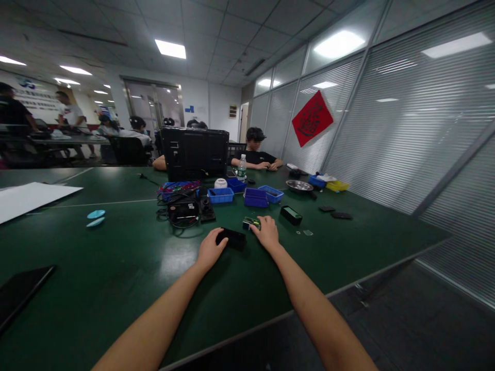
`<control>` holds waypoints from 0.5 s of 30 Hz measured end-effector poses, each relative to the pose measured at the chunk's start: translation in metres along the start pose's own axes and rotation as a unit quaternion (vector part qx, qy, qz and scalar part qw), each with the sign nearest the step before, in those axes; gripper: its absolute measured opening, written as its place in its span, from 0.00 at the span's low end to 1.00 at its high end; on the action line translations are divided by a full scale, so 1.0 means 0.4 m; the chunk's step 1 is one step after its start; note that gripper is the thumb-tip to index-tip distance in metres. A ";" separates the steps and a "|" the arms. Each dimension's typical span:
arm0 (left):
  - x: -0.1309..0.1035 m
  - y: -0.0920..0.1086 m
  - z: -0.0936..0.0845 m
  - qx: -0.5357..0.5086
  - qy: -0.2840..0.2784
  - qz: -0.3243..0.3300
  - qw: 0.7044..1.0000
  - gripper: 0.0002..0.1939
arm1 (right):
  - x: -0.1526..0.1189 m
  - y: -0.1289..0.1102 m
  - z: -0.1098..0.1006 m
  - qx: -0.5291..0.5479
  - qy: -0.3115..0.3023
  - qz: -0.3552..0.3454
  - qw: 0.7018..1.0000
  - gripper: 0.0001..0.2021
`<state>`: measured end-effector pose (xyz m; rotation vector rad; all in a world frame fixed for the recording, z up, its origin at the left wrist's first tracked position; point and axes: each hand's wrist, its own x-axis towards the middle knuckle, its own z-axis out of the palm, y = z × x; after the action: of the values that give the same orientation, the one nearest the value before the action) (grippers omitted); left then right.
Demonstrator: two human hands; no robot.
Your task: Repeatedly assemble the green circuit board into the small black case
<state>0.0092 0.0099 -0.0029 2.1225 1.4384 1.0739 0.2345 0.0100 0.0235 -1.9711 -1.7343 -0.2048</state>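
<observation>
My left hand (211,249) grips the left end of a black rectangular case (234,239), thumb on the near side and fingers over the far side. The case rests on or just over the green table. To its right, my right hand (267,231) has its fingers and thumb around a small block (246,223) with a pale end and a greenish circuit-like top. Right of that hand stands another black case (291,215) with a green top. A little clear piece (308,233) and a small pale ring (298,232) lie near it.
Blue bins (220,195) and a pile of cables with a black box (183,209) lie beyond my hands. Behind them are a monitor (195,153), a water bottle (242,167) and a metal pan (299,186). A person (257,154) sits across the table (127,288).
</observation>
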 end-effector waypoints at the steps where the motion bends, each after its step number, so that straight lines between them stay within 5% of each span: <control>1: 0.000 0.002 -0.001 -0.002 -0.003 -0.009 1.000 0.20 | 0.003 0.006 0.001 0.006 -0.005 0.016 1.000 0.23; 6: 0.000 0.003 -0.001 0.008 -0.038 -0.026 0.999 0.31 | 0.013 0.032 0.016 0.036 -0.073 0.047 0.996 0.20; 10: -0.001 0.007 -0.001 0.029 -0.068 -0.023 0.997 0.38 | 0.009 0.030 0.020 0.044 -0.036 0.007 0.998 0.16; 15: -0.002 0.013 -0.006 0.032 -0.066 -0.031 0.997 0.34 | 0.003 0.025 0.010 0.050 -0.018 -0.060 0.997 0.16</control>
<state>0.0104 0.0067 0.0019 2.1346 1.4844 0.8577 0.2437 0.0125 0.0179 -1.8112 -1.8518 -0.1213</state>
